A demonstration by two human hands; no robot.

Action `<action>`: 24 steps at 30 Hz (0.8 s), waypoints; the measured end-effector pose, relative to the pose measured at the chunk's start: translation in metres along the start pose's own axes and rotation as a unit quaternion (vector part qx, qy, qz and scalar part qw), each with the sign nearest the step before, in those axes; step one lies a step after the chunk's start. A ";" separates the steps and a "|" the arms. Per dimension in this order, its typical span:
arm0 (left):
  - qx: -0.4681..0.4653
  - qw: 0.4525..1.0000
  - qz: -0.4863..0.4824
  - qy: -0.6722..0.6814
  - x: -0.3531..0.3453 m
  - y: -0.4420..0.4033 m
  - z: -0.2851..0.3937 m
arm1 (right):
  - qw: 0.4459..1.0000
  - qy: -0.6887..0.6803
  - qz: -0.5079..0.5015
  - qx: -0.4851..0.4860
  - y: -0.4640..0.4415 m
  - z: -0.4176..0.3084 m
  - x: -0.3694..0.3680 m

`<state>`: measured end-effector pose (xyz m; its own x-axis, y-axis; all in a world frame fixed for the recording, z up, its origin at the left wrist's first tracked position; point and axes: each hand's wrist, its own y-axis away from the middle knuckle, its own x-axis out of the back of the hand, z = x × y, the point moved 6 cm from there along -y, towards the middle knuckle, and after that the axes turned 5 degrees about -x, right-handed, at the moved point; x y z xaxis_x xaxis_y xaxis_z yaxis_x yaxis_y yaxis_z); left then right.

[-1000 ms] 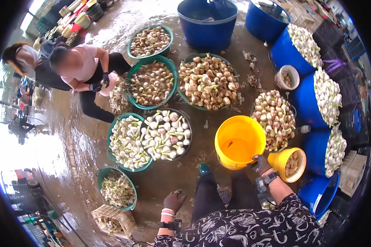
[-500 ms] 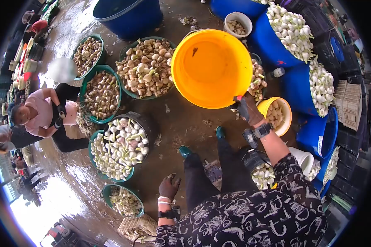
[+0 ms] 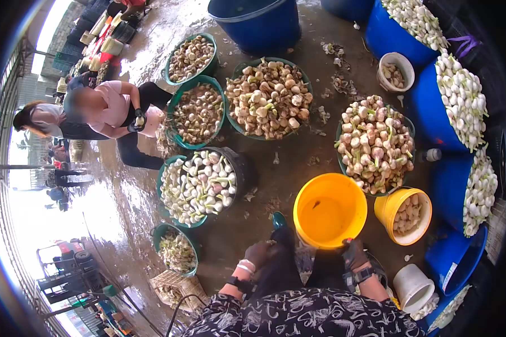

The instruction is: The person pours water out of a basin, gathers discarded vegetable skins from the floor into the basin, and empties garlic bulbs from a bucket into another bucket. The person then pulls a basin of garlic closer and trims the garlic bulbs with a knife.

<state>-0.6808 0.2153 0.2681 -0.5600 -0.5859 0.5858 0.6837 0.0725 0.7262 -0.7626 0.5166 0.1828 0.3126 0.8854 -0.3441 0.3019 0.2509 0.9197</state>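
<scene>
An empty-looking yellow bucket (image 3: 330, 210) is tilted with its mouth toward me, in front of my legs. My right hand (image 3: 355, 256), in a dark glove, grips its near rim, and a small red bit shows by the thumb. My left hand (image 3: 258, 254), also gloved, is over my left thigh, apart from the bucket; its fingers blend into the dark trousers. Beyond the yellow bucket stands a tub heaped with garlic bulbs (image 3: 375, 145). Right of it, a second yellow bucket (image 3: 383, 212) leans over with pale garlic pieces inside.
Green tubs of garlic (image 3: 225, 106) stand ahead and left, beside a black tub (image 3: 243, 174) of trimmed white bulbs. Large blue tubs (image 3: 441, 168) line the right. A white bucket (image 3: 413, 286) lies tipped nearby. A seated person (image 3: 112, 106) works at left; a forklift (image 3: 67, 269) stands behind.
The yellow bucket has come down and toward me in my right hand, uncovering the garlic tub behind it. My left hand has moved in over my thigh. The view has turned.
</scene>
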 end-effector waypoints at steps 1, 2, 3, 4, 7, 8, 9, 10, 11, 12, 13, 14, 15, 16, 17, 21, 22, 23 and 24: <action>0.010 1.000 -0.014 0.002 -0.002 0.002 -0.004 | 1.000 -0.017 0.017 0.006 -0.001 0.010 -0.007; 0.015 0.999 -0.031 0.004 -0.006 0.004 -0.007 | 1.000 -0.022 0.018 0.012 -0.001 0.016 -0.001; 0.027 0.999 -0.040 0.022 -0.009 0.011 -0.009 | 0.998 0.043 0.019 -0.042 0.000 0.027 0.008; 0.027 0.998 -0.041 0.035 -0.006 0.011 -0.012 | 0.998 0.045 0.019 -0.042 -0.007 0.029 0.003; 0.003 1.000 0.015 0.024 -0.021 0.017 -0.046 | 0.996 0.073 -0.029 -0.034 -0.057 0.039 0.013; 0.015 0.999 0.001 0.031 -0.017 0.017 -0.047 | 0.997 0.068 -0.034 -0.001 -0.058 0.013 0.001; 0.032 0.999 -0.015 0.039 -0.011 0.020 -0.044 | 0.962 0.257 -0.052 0.078 -0.047 -0.014 -0.016; 0.016 0.999 0.000 0.037 -0.003 0.019 -0.042 | 0.926 0.352 -0.059 0.120 -0.040 -0.034 -0.036; 0.020 0.998 0.001 0.061 0.003 0.020 -0.044 | 0.881 0.440 -0.059 0.166 -0.029 -0.056 -0.057; 0.028 0.996 -0.001 0.086 0.007 0.021 -0.047 | 0.856 0.409 -0.092 0.302 -0.016 -0.088 -0.086; 0.025 0.996 0.008 0.089 0.011 0.022 -0.050 | 0.898 0.305 -0.100 0.301 0.004 -0.118 -0.115; 0.019 0.997 0.030 0.075 0.017 0.023 -0.055 | 0.926 0.197 -0.110 0.303 0.024 -0.148 -0.143; 0.015 0.997 0.050 0.063 0.020 0.025 -0.058 | 0.983 0.013 -0.087 0.160 0.042 -0.159 -0.163; 0.020 0.996 0.048 0.068 0.025 0.034 -0.057 | 0.960 0.069 -0.143 0.231 0.046 -0.185 -0.184; 0.038 0.994 0.066 0.083 0.039 0.040 -0.054 | 0.923 0.114 -0.198 0.308 0.052 -0.209 -0.205; 0.012 0.988 0.137 0.075 0.032 0.054 -0.084 | 0.869 0.040 -0.283 0.404 0.066 -0.278 -0.255; 0.009 0.986 0.148 0.073 0.028 0.055 -0.091 | 0.862 0.067 -0.270 0.423 0.073 -0.278 -0.264; 0.005 0.986 0.151 0.069 0.024 0.059 -0.096 | 0.855 0.092 -0.257 0.441 0.083 -0.277 -0.274; 0.004 0.993 0.105 0.057 0.013 0.067 -0.102 | 0.846 0.117 -0.244 0.459 0.091 -0.277 -0.284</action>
<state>-0.5950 0.1303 0.2878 -0.3484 -0.6440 0.6811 0.7764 0.2089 0.5946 -1.0736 0.3963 0.4171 -0.2053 0.8449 -0.4939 0.9498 0.2938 0.1078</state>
